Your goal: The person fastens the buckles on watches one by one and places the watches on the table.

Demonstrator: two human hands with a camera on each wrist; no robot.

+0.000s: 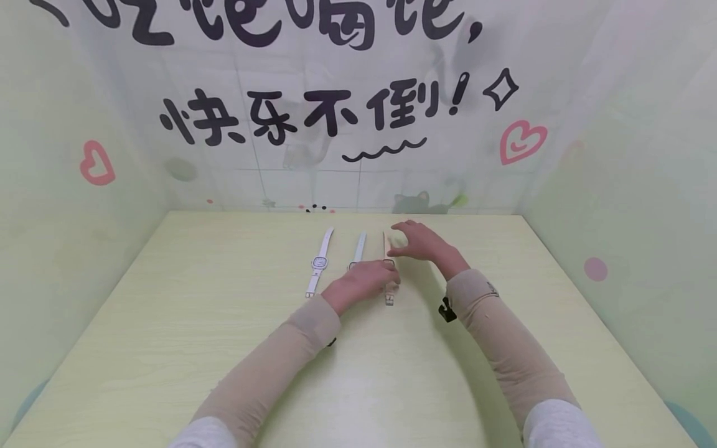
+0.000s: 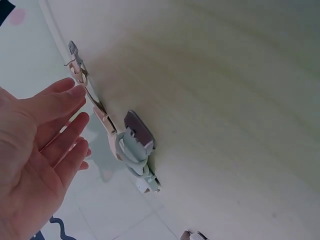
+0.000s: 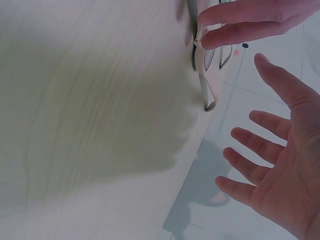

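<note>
Three wristwatches lie in a row toward the back of the table. The white watch [image 1: 320,262] is at the left. A pale blue-green watch [image 1: 360,246] lies in the middle, its lower part hidden under my left hand [image 1: 364,280]. At the right is a pink watch [image 1: 389,300], whose case the left fingers reach over; in the right wrist view two of these fingers [image 3: 240,36] appear to touch it. My right hand [image 1: 420,241] hovers beside the pink watch's upper strap, fingers spread and apart from it in the right wrist view.
The light wood table [image 1: 168,323] meets a printed back wall [image 1: 313,180] just behind the watches. Pale side panels [image 1: 616,205] stand left and right. A black strap piece [image 1: 447,310] hangs at the right wrist.
</note>
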